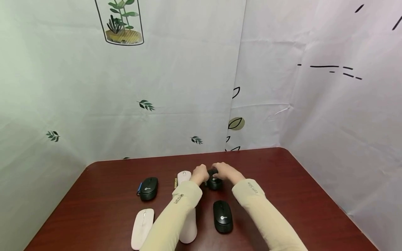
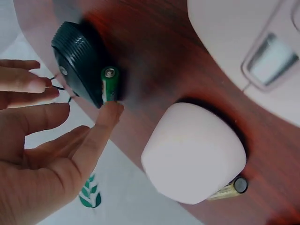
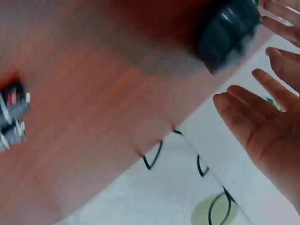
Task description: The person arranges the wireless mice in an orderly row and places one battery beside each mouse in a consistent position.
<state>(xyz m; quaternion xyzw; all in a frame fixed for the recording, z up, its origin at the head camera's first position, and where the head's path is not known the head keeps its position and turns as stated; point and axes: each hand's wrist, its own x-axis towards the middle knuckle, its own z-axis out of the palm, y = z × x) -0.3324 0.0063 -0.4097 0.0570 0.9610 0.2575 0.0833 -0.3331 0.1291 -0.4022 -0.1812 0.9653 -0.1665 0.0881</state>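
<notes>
At the far middle of the table, both hands are around a black computer mouse [image 1: 215,183]. My left hand [image 1: 200,174] is on its left side. In the left wrist view, one fingertip touches the end of a green battery [image 2: 110,83] beside the black mouse [image 2: 79,61]. The fingers are loosely bent. My right hand [image 1: 227,172] reaches over the mouse from the right. In the right wrist view its fingers [image 3: 243,108] are extended near the mouse [image 3: 227,35]; contact there is unclear.
A white mouse [image 1: 184,176] with a gold battery [image 1: 175,183] beside it stands left of the hands. Nearer lie a black mouse [image 1: 223,217] and two white mice [image 1: 142,228], one partly under the left sleeve. Another black mouse [image 1: 149,188] has something blue [image 1: 139,188] beside it.
</notes>
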